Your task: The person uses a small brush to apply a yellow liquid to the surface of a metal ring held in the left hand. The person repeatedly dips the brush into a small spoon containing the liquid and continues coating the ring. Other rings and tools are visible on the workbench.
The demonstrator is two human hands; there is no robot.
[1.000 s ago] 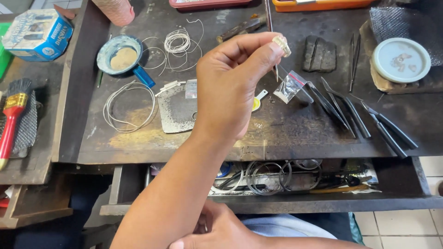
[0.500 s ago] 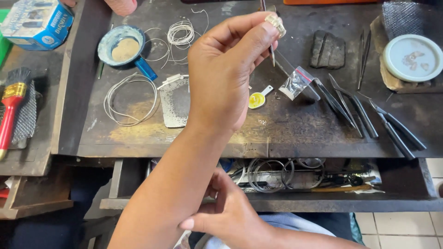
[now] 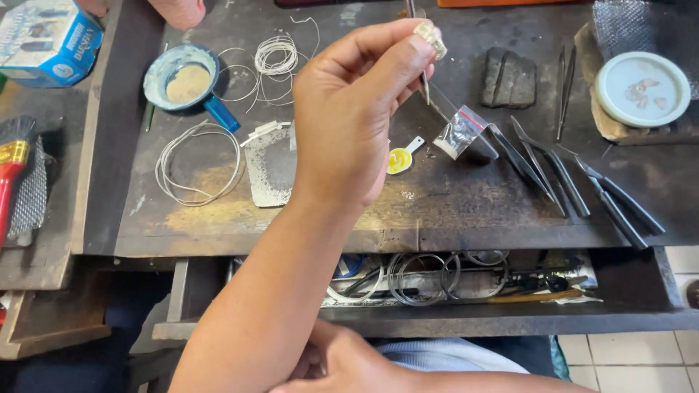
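My left hand (image 3: 349,124) is raised over the dark workbench (image 3: 451,211) with thumb and forefinger pinched on a small pale metal piece (image 3: 431,36). A thin metal rod (image 3: 424,81) shows just behind the fingertips; I cannot tell whether the hand holds it. My right hand (image 3: 342,364) is low at the bottom edge, resting against my left forearm with nothing visible in it. A small clear bag (image 3: 459,135) and a yellow spoon-shaped tab (image 3: 400,159) lie just right of the raised hand.
Wire coils (image 3: 196,164), a metal sheet (image 3: 268,169) and a blue-handled dish (image 3: 182,76) lie left. Dark tweezers and pliers (image 3: 568,178), a dark block (image 3: 510,76) and a round white lid (image 3: 641,87) sit right. An open drawer (image 3: 437,280) holds rings and tools. Another person's hand (image 3: 178,11) is at the top.
My left hand has shifted slightly up and right with the small piece still pinched. My right hand has moved in closer against the left forearm.
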